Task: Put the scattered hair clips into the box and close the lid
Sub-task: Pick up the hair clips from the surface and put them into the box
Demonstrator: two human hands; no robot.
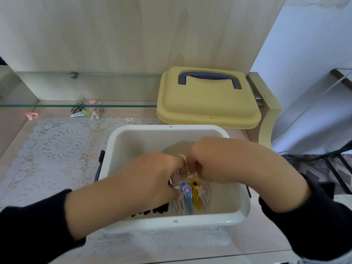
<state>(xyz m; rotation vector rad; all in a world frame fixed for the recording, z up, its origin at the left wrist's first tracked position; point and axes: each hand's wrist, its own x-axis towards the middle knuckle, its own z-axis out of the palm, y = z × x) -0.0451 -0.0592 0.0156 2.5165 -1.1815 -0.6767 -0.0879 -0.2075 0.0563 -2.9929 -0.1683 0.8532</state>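
- A bunch of hair clips hangs inside the open white box, near its front wall. It includes a blue flower clip and a yellow clip topped with a sunflower. Pale comb-toothed clips sit beside them, and a gold wire clip sticks up at the top.
- The left hand reaches in from the left, its fingers curled round the left side of the bunch.
- The right hand reaches in from the right, its fingers curled downward and closed on the upper part of the same bunch. Most of its fingertips are hidden behind the clips.
- The two hands meet over the middle of the box, knuckles nearly touching.
- A black, bumpy item lies on the box floor below the left wrist; what it is cannot be told.
- The box stands on a white lace mat on the counter.
- The yellow lid, with a dark blue handle, is off the box. It sits tilted just behind the box's right rear corner.
- Loose clips lie well apart from the box at the back left, below a glass shelf: a black claw clip, a pink-topped clip and a white snap clip.
- A small pink clip lies alone farther left.
- Both arms wear black sleeves.
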